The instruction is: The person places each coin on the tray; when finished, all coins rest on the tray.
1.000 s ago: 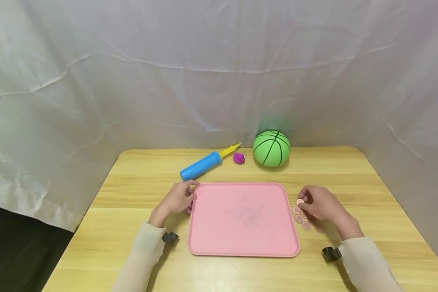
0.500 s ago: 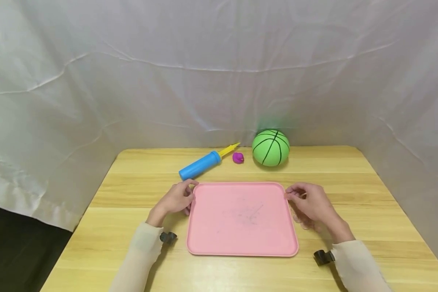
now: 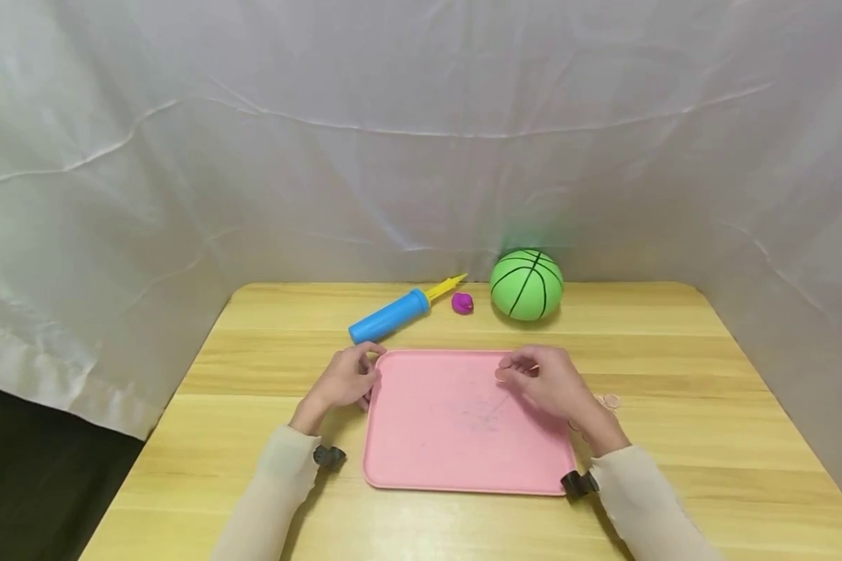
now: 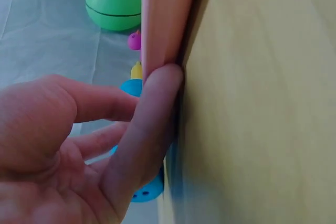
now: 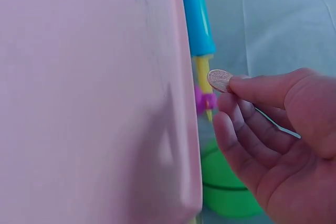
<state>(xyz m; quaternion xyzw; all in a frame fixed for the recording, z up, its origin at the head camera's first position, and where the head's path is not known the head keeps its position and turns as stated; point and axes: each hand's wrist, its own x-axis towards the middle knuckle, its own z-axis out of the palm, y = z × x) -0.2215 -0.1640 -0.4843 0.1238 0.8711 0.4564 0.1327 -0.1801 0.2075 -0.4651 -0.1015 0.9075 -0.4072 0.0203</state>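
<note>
My right hand (image 3: 547, 382) is above the right part of the pink tray (image 3: 428, 452). It pinches a copper-coloured coin (image 5: 219, 80) between thumb and fingertips, and the coin stands tilted off the tray surface. My left hand (image 3: 344, 379) holds the tray's left edge near the far corner. One finger (image 4: 152, 124) presses against the outer wall in the left wrist view; the tip of the digit above it is hidden. Several more coins (image 3: 612, 401) lie on the table right of the tray, partly hidden by my right wrist.
Behind the tray lie a blue pump (image 3: 390, 315) with a yellow nozzle, a small purple toy duck (image 3: 462, 303) and a green ball (image 3: 526, 285) with black lines. A pale curtain (image 3: 421, 179) hangs along the far edge of the wooden table (image 3: 688, 436).
My right hand has lifted a coin from the group at the right and carried it leftward over the tray's rim. The left hand has stayed at the tray's edge.
</note>
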